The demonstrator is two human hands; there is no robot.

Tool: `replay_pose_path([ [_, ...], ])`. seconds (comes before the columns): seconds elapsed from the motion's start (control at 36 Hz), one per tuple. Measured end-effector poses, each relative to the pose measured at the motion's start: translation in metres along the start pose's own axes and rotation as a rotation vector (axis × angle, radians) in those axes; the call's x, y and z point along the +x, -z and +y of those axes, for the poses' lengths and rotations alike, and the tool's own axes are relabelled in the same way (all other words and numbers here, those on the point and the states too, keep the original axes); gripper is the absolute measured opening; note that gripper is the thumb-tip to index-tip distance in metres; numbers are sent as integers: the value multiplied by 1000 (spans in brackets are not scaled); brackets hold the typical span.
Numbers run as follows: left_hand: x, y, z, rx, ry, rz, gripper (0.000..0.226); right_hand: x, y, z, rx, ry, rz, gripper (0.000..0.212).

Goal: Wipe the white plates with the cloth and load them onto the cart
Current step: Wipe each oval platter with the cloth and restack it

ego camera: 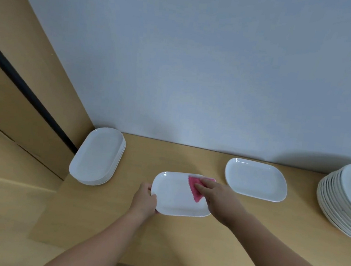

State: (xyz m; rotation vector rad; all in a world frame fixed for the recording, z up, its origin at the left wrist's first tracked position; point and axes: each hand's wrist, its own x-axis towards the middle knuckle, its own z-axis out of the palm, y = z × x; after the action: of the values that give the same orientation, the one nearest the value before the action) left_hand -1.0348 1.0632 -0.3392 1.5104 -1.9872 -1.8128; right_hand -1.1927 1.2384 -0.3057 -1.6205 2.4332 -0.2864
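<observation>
The left hand [144, 198] grips the white oblong ceramic plate [175, 200] at its rim; the right hand [220, 198], fingers straight, presses the pink cloth [194, 189]. The plate is probably stiff, slippery and fragile: lift by opposite rims.

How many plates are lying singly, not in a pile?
2. The middle plate, gripped by the left hand under the pink cloth; another plate to its right. Piles at left and right hold more.

Wooden counter [179, 242], lower frame. On it: left stack [97, 156] of plates, centre plate [174, 196], right plate [255, 179], taller right stack [346, 196] at frame edge.
</observation>
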Motion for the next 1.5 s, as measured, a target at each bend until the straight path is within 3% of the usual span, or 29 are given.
replay_pose_path([
  [0.28,7,-4,3,-19,70,-75,23,40,-37,-8,-85,-68,-148,50],
  [0.42,5,-4,5,-149,102,-184,34,42,-65,-21,-120,-231,-370,81],
  [0.56,0,-4,3,-223,102,-252,49,43,-72,-23,-36,-245,-380,64],
  [0.81,-2,-5,7,-254,35,-339,43,53,-78,-50,11,-66,-334,65],
  [1.17,0,-7,8,-358,137,-181,34,30,-79,-32,13,183,-317,54],
  [1.33,4,-10,6,-223,124,-127,31,18,-76,-23,30,281,-366,51],
  [1.5,10,-14,0,110,36,-78,32,8,-74,-20,16,318,-403,50],
])
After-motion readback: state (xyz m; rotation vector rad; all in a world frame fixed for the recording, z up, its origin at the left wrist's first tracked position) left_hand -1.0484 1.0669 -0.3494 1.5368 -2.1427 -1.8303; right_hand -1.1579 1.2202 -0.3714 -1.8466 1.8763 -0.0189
